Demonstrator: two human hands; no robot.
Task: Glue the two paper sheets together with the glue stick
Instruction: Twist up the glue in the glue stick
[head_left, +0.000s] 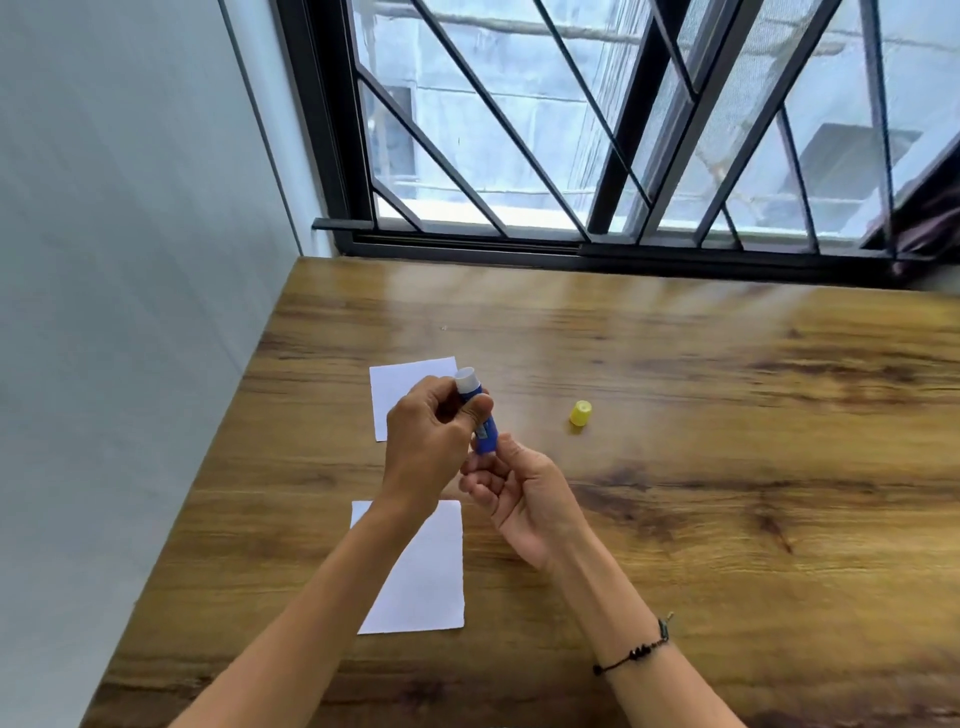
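Observation:
I hold a blue glue stick above the table, uncapped, with its white tip pointing up and away. My left hand grips its upper body between thumb and fingers. My right hand pinches its bottom end. Its yellow cap lies on the wood to the right. One white paper sheet lies farther away, partly hidden behind my left hand. A second white sheet lies nearer, with my left forearm crossing its upper left corner.
The wooden table meets a grey wall on the left and a barred window at the back. A dark bracelet sits on my right wrist.

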